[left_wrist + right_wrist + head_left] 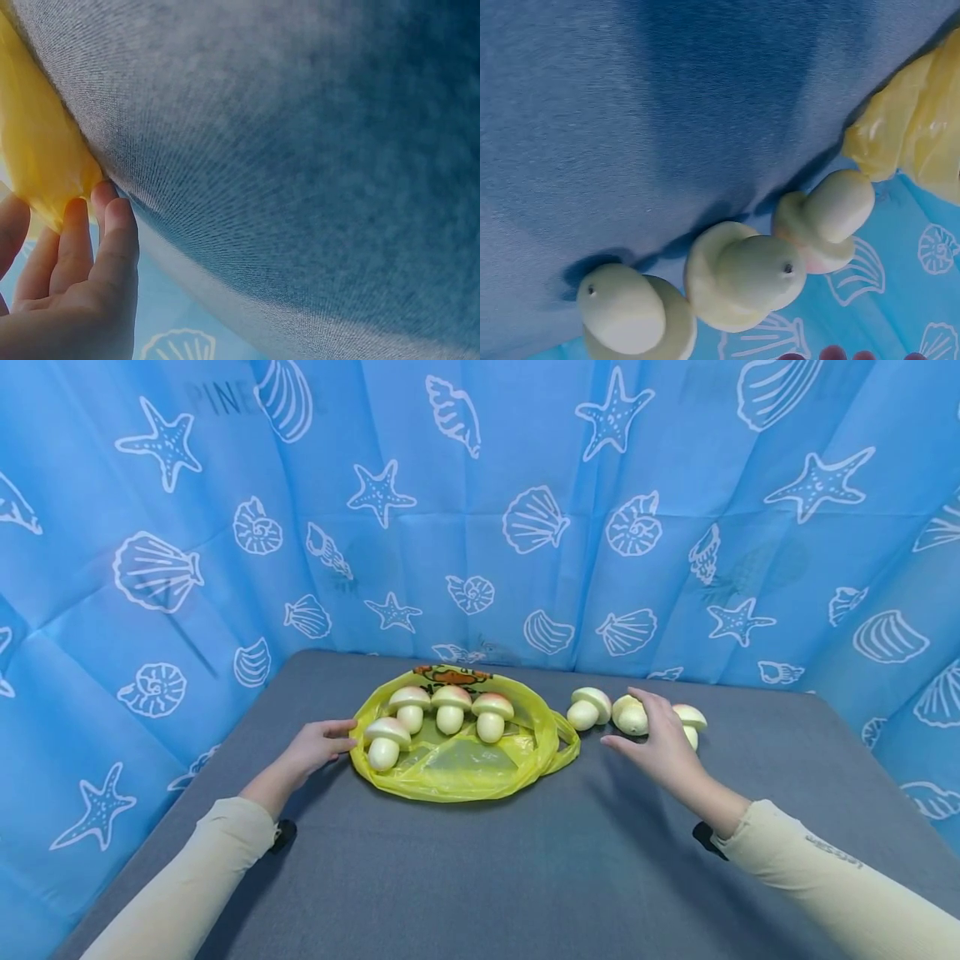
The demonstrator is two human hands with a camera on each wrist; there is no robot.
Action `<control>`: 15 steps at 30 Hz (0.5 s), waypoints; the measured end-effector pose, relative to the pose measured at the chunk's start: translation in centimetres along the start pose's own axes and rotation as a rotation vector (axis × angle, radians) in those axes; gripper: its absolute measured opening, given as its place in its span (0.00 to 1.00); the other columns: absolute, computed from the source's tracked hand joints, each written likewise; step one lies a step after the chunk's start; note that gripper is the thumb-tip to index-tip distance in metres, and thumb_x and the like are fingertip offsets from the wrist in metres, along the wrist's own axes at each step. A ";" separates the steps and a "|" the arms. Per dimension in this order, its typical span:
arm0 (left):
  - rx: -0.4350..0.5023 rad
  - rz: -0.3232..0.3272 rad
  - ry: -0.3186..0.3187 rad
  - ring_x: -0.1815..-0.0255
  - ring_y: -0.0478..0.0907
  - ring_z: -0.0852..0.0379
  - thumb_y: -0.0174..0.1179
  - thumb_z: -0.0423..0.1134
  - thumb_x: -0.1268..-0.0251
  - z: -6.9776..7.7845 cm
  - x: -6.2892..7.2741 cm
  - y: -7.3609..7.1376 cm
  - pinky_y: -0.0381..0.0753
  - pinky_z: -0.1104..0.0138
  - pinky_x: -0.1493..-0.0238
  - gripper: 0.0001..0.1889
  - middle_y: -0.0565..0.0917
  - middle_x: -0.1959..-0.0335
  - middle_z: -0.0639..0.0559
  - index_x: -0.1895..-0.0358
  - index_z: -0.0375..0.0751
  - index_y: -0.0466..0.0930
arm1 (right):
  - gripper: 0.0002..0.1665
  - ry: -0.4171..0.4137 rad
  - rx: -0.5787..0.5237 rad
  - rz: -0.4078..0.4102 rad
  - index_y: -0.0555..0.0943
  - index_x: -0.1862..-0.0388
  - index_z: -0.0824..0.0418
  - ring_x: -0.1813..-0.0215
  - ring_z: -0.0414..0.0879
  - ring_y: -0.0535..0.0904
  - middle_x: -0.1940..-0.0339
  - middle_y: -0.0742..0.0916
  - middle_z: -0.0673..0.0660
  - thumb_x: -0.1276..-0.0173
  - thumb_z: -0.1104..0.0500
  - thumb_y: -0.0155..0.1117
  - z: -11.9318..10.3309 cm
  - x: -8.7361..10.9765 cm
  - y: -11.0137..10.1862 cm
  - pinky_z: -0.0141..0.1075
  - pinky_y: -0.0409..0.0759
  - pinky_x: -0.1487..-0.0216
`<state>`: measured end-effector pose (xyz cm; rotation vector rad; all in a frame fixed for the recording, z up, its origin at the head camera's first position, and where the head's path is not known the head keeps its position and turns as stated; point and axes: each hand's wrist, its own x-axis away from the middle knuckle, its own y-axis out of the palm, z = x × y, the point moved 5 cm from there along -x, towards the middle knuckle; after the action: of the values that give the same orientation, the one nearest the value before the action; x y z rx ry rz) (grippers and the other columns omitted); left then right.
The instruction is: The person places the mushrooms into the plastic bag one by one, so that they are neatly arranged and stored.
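A yellow plastic bag (442, 777) lies spread on the table, with several toy mushrooms, one of them at the left (385, 758), in it. My left hand (318, 745) touches the bag's left edge with its fingertips; the left wrist view shows fairly straight fingers against the yellow plastic (45, 142). My right hand (663, 739) is held over three mushrooms right of the bag, thumb and fingers spread, nothing held. It partly hides the middle mushroom (628, 716) and the right mushroom (692, 718). In the right wrist view the middle mushroom (754, 274) leans stem outward, and only fingertips (832, 352) show below.
The left mushroom of the three (588, 708) lies near the bag's handle loop (566, 747). Grey cloth covers the table (450, 877). A blue curtain (480, 568) with white shells and starfish hangs behind and along both sides.
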<state>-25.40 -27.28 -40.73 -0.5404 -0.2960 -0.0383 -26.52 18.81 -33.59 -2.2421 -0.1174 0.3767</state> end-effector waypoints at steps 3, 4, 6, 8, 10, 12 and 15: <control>0.002 0.005 0.000 0.30 0.61 0.37 0.51 0.36 0.26 0.0 0.0 0.0 0.66 0.47 0.35 0.28 0.62 0.29 0.32 0.27 0.31 0.59 | 0.47 -0.014 0.013 0.012 0.59 0.30 0.76 0.31 0.72 0.57 0.32 0.65 0.77 0.39 0.60 0.72 0.3 0.1 -0.2 0.65 0.58 0.36; 0.005 0.005 -0.002 0.30 0.61 0.37 0.51 0.36 0.26 0.0 0.0 0.0 0.66 0.47 0.35 0.28 0.62 0.29 0.32 0.27 0.31 0.59 | 0.47 -0.019 0.019 0.016 0.59 0.30 0.76 0.31 0.72 0.57 0.32 0.65 0.77 0.39 0.60 0.73 0.3 0.1 -0.2 0.66 0.58 0.36; 0.005 0.000 0.000 0.30 0.61 0.37 0.51 0.37 0.26 0.0 0.0 0.0 0.66 0.47 0.35 0.28 0.62 0.29 0.32 0.27 0.31 0.59 | 0.47 -0.028 0.024 0.023 0.59 0.30 0.76 0.31 0.72 0.57 0.33 0.65 0.77 0.40 0.60 0.73 0.4 0.1 -0.3 0.66 0.58 0.37; 0.008 -0.006 0.002 0.30 0.61 0.37 0.52 0.37 0.26 0.0 0.0 0.0 0.66 0.47 0.35 0.28 0.62 0.29 0.31 0.28 0.30 0.59 | 0.46 -0.041 0.032 0.031 0.60 0.30 0.76 0.32 0.72 0.58 0.33 0.65 0.77 0.40 0.60 0.73 0.5 0.1 -0.4 0.66 0.59 0.37; 0.008 -0.016 0.008 0.30 0.61 0.37 0.52 0.37 0.26 0.0 0.0 0.1 0.66 0.47 0.35 0.28 0.62 0.29 0.31 0.28 0.30 0.59 | 0.46 -0.049 0.041 0.037 0.60 0.30 0.76 0.32 0.72 0.58 0.34 0.66 0.77 0.41 0.60 0.74 0.7 0.2 -0.5 0.66 0.59 0.37; 0.012 -0.019 0.009 0.30 0.61 0.37 0.51 0.37 0.26 0.0 0.0 0.0 0.66 0.47 0.35 0.28 0.62 0.29 0.31 0.28 0.30 0.59 | 0.46 -0.057 0.051 0.038 0.61 0.31 0.75 0.32 0.72 0.58 0.34 0.66 0.77 0.41 0.60 0.74 0.8 0.2 -0.7 0.66 0.59 0.38; 0.011 -0.019 0.009 0.30 0.61 0.36 0.51 0.37 0.25 0.0 0.1 0.0 0.66 0.46 0.35 0.28 0.62 0.29 0.31 0.28 0.29 0.59 | 0.46 -0.058 0.056 0.035 0.61 0.30 0.75 0.33 0.72 0.58 0.34 0.66 0.77 0.41 0.60 0.74 1.2 0.1 -0.8 0.66 0.58 0.38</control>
<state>-25.32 -27.25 -40.72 -0.5267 -0.2923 -0.0575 -26.76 20.19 -33.71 -2.1811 -0.0976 0.4591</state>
